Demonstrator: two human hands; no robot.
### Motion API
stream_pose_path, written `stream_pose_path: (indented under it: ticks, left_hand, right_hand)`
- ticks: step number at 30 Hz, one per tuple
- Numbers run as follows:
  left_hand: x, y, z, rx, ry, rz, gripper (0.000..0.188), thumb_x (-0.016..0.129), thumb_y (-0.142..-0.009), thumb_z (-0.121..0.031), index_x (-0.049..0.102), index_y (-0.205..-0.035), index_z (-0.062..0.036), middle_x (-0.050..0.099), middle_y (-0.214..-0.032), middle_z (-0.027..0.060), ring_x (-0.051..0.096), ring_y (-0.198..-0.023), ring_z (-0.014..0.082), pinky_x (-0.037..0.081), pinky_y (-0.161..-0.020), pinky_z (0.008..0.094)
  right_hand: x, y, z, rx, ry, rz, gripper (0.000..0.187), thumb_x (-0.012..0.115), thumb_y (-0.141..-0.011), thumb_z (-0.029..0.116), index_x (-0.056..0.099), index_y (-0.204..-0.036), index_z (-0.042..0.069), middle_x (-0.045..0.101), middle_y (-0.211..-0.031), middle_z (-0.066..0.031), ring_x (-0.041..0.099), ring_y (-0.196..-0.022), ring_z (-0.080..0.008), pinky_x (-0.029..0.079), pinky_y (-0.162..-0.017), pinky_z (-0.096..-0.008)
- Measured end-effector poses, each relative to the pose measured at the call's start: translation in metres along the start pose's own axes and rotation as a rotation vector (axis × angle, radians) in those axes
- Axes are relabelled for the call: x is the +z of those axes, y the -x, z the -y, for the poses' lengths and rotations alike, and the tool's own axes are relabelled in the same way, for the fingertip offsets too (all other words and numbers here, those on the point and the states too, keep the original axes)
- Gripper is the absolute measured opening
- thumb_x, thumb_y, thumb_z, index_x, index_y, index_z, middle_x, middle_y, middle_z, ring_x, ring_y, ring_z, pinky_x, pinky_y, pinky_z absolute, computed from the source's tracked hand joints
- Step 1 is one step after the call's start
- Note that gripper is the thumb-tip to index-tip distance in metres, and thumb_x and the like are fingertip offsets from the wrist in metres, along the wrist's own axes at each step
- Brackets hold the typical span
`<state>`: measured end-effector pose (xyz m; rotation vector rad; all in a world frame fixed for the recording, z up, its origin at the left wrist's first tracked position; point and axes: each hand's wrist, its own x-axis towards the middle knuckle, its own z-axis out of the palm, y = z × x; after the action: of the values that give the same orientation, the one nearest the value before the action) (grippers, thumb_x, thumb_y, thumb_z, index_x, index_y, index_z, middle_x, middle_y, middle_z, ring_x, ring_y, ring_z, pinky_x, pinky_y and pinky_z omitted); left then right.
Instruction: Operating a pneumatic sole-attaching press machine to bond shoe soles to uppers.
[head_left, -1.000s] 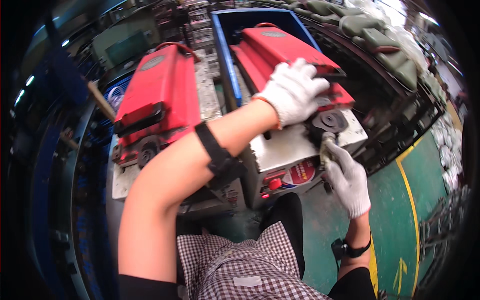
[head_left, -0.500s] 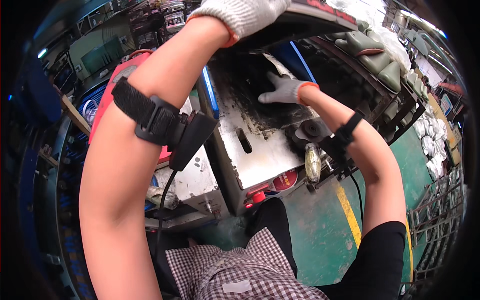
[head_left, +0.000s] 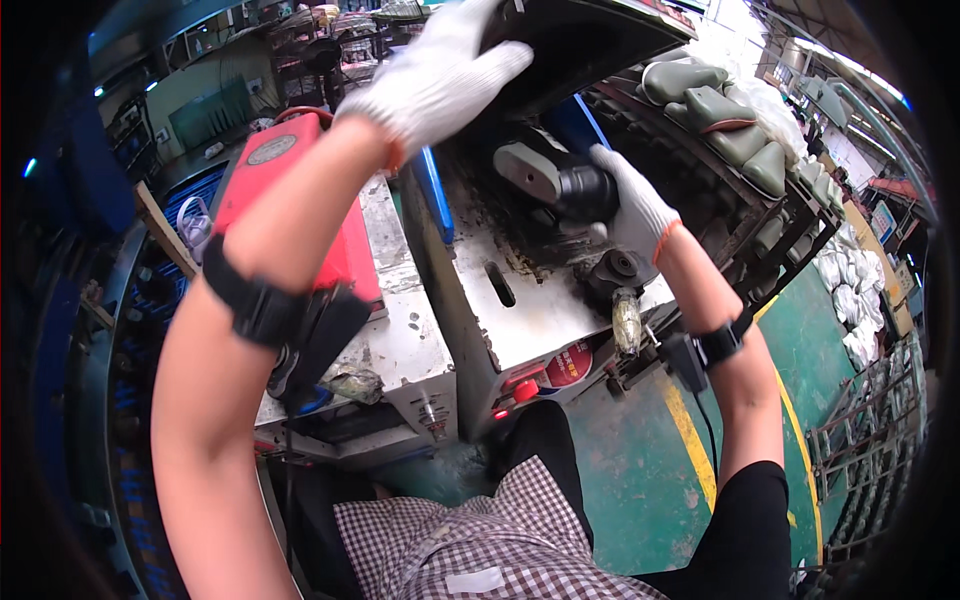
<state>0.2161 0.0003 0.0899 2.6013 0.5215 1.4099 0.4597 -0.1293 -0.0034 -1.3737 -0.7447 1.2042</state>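
Note:
My left hand (head_left: pixel 430 85), in a white knitted glove, is raised beside a dark lifted panel (head_left: pixel 590 45) at the top. Its thumb sticks out to the right, and the upper frame edge cuts off its fingertips. My right hand (head_left: pixel 638 208), gloved too, curls round the black cylindrical end of a tilted piece (head_left: pixel 588 193). A rounded grey end with a small hole points left from that piece. It is over the blackened top of a metal machine (head_left: pixel 525 318), beneath the panel.
Left of the machine, a red case (head_left: pixel 345 245) is on a metal bench (head_left: pixel 405 335). Near my right wrist stands a dark round knob with a wrapped handle (head_left: pixel 626 325). A rack of olive-green padded pieces (head_left: pixel 740 125) is at the right, above a green floor with yellow lines.
My right hand, earlier spread over the blackened surface, now grips the black and grey piece. My left hand has moved left and down, off the panel's edge.

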Motion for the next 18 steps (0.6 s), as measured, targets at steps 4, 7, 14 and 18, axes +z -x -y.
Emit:
stream_pose_path:
  ticks: [4,7,14,18]
  left_hand:
    - [-0.023,0.102,-0.007,-0.682,0.748,0.029,0.076,0.06,-0.106,-0.048,0.04,-0.159,0.0015,0.057,-0.148,0.0193,0.061,-0.128,0.0282,0.045,-0.115,0.0413]
    - [-0.053,0.168,-0.029,-0.863,1.237,0.115,0.072,0.053,-0.11,-0.049,0.036,-0.163,-0.0039,0.052,-0.153,0.0166,0.056,-0.136,0.0274,0.044,-0.116,0.043]
    - [-0.121,0.28,-0.078,-0.85,1.36,-0.484,0.054,0.064,-0.107,-0.035,0.051,-0.15,-0.0047,0.065,-0.134,0.0076,0.064,-0.125,0.021,0.053,-0.107,0.0359]
    - [-0.182,0.35,-0.081,-0.799,1.468,-0.667,0.051,0.062,-0.099,-0.023,0.055,-0.146,-0.002,0.068,-0.134,0.0123,0.069,-0.12,0.0261,0.056,-0.107,0.0411]
  right_hand:
    - [0.042,0.051,-0.023,-0.184,-0.054,0.092,0.06,0.044,-0.109,0.056,0.054,-0.15,0.013,0.078,-0.107,-0.0068,0.077,-0.075,-0.0171,0.044,-0.04,-0.024]
    - [0.088,0.079,-0.039,-0.267,-0.152,0.318,0.062,0.039,-0.113,0.052,0.047,-0.157,0.009,0.077,-0.115,-0.0081,0.075,-0.073,-0.015,0.044,-0.039,-0.0249]
    - [0.242,0.116,-0.09,-0.616,0.058,0.582,0.086,0.04,-0.111,0.063,0.032,-0.165,-0.003,0.045,-0.164,-0.0205,0.046,-0.149,-0.0241,0.032,-0.125,-0.0369]
    - [0.281,0.118,-0.097,-0.783,0.455,0.742,0.074,0.048,-0.108,0.056,0.054,-0.154,-0.002,0.062,-0.149,-0.017,0.057,-0.138,-0.0239,0.04,-0.119,-0.039]
